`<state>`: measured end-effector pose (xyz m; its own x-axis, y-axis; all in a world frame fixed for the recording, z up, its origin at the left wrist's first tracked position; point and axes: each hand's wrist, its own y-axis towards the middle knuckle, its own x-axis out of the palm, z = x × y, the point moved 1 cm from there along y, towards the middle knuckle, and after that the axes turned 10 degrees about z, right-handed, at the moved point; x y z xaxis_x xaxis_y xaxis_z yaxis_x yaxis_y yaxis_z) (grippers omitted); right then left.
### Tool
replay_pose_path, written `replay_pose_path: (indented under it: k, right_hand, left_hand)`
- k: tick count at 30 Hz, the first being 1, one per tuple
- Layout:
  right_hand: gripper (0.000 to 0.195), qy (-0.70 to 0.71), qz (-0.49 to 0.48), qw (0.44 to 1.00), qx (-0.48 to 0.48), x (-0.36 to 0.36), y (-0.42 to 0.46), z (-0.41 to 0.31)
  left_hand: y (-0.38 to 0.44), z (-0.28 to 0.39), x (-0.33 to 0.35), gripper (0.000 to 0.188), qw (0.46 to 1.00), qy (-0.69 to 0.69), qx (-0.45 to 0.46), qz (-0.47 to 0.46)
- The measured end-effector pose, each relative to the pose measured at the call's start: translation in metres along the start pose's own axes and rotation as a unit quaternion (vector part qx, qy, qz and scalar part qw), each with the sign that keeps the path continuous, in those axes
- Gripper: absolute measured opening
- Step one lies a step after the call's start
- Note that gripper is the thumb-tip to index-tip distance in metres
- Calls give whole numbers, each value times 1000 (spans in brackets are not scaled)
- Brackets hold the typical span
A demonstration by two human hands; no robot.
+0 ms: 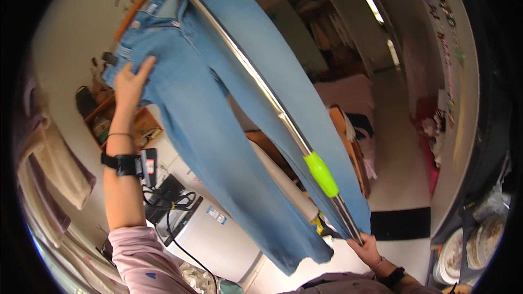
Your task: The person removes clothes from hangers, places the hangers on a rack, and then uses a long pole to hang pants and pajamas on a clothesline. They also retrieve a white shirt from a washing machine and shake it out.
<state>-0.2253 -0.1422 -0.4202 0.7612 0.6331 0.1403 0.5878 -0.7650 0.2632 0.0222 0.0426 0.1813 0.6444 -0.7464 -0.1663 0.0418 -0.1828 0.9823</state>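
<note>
Light blue denim jeans (196, 102) hang in front of me from an orange-brown hanger (139, 6), with both legs reaching down. My left hand (130, 81) is raised to the side of the jeans just below the waistband, its thumb on the front of the denim. A shiny metal telescopic pole (245, 63) with a bright green sleeve (321, 174) runs diagonally across the jeans. Its upper end meets the hanger near the top edge of the view; how they connect is not clear. Low on the right, my right hand (365, 249) grips the pole's lower end.
A white top-loading washing machine (216, 241) stands at lower left, with a black cable (175, 237) over it. A wooden wall shelf (145, 126) is behind my left arm. Towels (57, 163) hang at far left. White tubs (449, 257) sit at lower right.
</note>
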Motion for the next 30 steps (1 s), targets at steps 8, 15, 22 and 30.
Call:
replay_pose_path:
  k: [8, 15, 22, 30]
  right_hand:
    - [21, 29, 8, 999, 16, -40, 8, -8]
    - [26, 14, 44, 999, -14, -83, 33, -17]
    - [33, -27, 103, 994, -21, -150, 76, -30]
    - [31, -93, 169, 981, -24, -193, 147, -20]
  left_hand:
    - [-103, -2, 60, 60, 881, -385, -257, 94]
    - [-260, 143, 190, 32, 747, -541, -311, -228]
    - [-262, 233, 303, 20, 657, -610, -407, -177]
    - [-252, 299, 407, 18, 600, -637, -415, -249]
